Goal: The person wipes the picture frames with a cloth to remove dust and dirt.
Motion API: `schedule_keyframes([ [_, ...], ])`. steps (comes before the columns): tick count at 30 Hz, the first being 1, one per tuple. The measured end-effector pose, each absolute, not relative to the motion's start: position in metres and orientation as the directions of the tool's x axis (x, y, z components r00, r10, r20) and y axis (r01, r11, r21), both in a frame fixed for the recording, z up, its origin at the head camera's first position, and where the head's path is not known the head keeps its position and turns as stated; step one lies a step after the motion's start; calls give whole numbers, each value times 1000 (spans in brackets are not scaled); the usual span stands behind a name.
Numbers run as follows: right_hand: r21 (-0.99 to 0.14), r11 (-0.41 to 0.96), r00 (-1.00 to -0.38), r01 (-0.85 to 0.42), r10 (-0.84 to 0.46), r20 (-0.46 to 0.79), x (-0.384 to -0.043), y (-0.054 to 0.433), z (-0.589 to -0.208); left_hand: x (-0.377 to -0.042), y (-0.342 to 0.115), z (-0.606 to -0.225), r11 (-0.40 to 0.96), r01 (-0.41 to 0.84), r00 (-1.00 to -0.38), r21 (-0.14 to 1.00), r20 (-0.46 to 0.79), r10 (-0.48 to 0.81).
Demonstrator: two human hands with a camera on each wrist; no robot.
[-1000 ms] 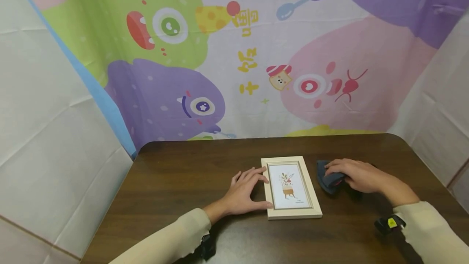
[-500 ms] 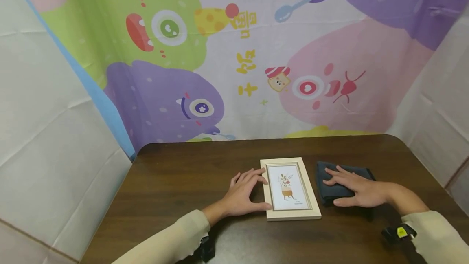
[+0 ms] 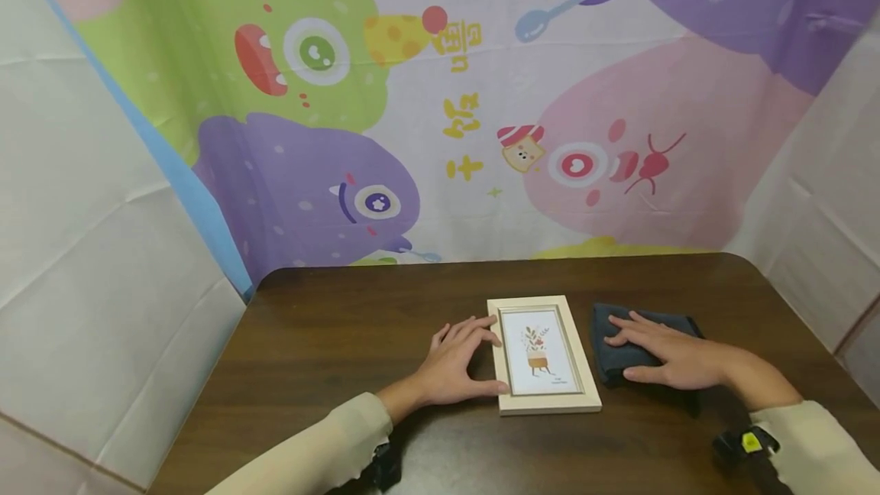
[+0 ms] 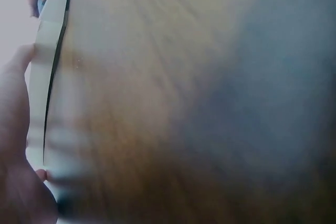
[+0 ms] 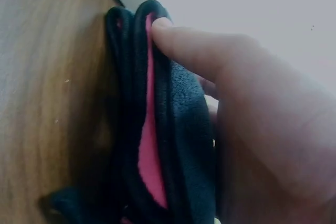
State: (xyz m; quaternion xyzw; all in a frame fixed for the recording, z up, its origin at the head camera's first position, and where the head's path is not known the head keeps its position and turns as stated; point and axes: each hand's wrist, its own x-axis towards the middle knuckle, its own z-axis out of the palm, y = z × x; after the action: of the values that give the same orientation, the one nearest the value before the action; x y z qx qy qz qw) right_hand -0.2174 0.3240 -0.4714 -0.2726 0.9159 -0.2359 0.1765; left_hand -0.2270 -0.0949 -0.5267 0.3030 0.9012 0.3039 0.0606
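A pale wooden picture frame [image 3: 542,354] with a small plant drawing lies flat on the dark wooden table [image 3: 330,342]. My left hand [image 3: 459,362] rests against the frame's left edge, fingers spread, thumb touching the near left corner. In the left wrist view the frame's edge [image 4: 50,66] runs beside my fingers. A folded dark blue cloth [image 3: 629,342] lies just right of the frame. My right hand [image 3: 663,354] lies flat on top of it with straight fingers. The right wrist view shows the cloth's folds [image 5: 157,145] with a pink inner layer under my thumb.
A colourful cartoon backdrop [image 3: 440,98] hangs behind the table's far edge. White panels [image 3: 82,250] close in the left and right sides. Bare tabletop stretches left of the frame and along the near edge.
A second ago my right hand was bunched on the crumpled cloth. It has since flattened out, and the cloth now lies spread and folded under it. The left hand has stayed put.
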Motion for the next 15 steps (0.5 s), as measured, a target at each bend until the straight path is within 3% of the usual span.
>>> schedule_keyframes([
  [7,-472,768,-811,-432,-560,-168,-221,320,-457,-229,-91,-524,639,527,-800,561,74,595],
  [15,-392,777,-838,-493,-545,-27,-230,316,-440,-232,-92,-509,639,531,-801,556,84,593],
])
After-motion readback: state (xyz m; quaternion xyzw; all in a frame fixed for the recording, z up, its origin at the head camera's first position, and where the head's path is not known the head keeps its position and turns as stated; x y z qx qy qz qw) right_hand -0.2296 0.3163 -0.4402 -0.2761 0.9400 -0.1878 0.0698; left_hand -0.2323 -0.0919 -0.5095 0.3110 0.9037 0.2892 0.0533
